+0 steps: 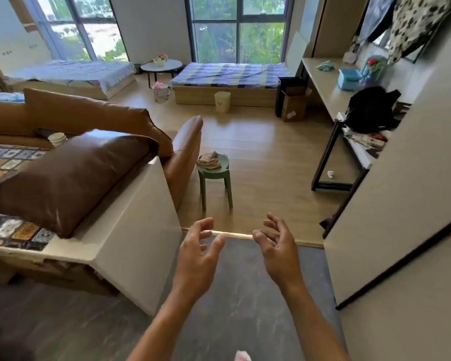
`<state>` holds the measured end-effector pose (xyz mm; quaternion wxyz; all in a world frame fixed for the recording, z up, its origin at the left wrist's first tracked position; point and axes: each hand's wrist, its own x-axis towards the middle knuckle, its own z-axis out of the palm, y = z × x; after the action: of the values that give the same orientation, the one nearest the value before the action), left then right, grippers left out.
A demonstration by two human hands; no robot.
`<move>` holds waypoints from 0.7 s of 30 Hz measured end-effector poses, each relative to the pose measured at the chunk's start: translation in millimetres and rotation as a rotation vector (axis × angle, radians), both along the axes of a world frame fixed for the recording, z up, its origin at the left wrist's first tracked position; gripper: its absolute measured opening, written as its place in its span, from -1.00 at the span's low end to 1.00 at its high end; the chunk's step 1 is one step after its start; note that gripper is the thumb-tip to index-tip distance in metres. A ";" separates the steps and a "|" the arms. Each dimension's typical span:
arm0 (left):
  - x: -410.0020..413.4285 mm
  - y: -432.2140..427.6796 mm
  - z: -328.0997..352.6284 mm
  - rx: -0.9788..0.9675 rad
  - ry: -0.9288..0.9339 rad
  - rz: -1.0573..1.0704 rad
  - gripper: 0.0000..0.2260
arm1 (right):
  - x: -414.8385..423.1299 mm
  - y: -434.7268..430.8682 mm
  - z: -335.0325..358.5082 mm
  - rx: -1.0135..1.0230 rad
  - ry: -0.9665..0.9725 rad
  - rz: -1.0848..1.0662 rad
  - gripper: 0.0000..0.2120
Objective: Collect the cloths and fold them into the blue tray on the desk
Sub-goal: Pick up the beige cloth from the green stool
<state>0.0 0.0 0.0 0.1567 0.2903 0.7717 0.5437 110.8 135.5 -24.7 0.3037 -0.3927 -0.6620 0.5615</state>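
Beige cloth (209, 160): crumpled on green stool (214, 175), mid-frame, directly above left hand (197, 252), which is judged nearer.
Hands: right hand (277, 247) and left alike loosely spread, nothing held.
Blue tray (349, 78): placed on desk (323, 82), upper right.

blue tray (349, 78), beige cloth (209, 160) on green stool (215, 175), tan sofa (94, 110)

- A green stool (214, 175) stood on the wooden floor (266, 157), with a crumpled beige cloth (209, 160) on its seat.
- The desk (323, 84) at the right carried the blue tray (349, 78), a teal cloth (325, 65) farther back and a black bag (371, 108) nearer.
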 end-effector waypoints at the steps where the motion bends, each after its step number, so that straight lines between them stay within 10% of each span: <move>1: -12.5 12.8 0.9 0.007 0.016 0.018 -0.66 | -12.3 13.4 1.6 0.013 0.009 0.020 -0.48; 21: -294.4 317.1 -59.6 -0.107 -0.143 -0.016 -0.60 | -287.1 313.7 -34.3 -0.016 -0.141 0.078 -0.53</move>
<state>-294.4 317.1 -59.6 0.2309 0.2484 0.7841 0.5199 -176.4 449.2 -59.0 0.2311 -0.4076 -0.6919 0.5492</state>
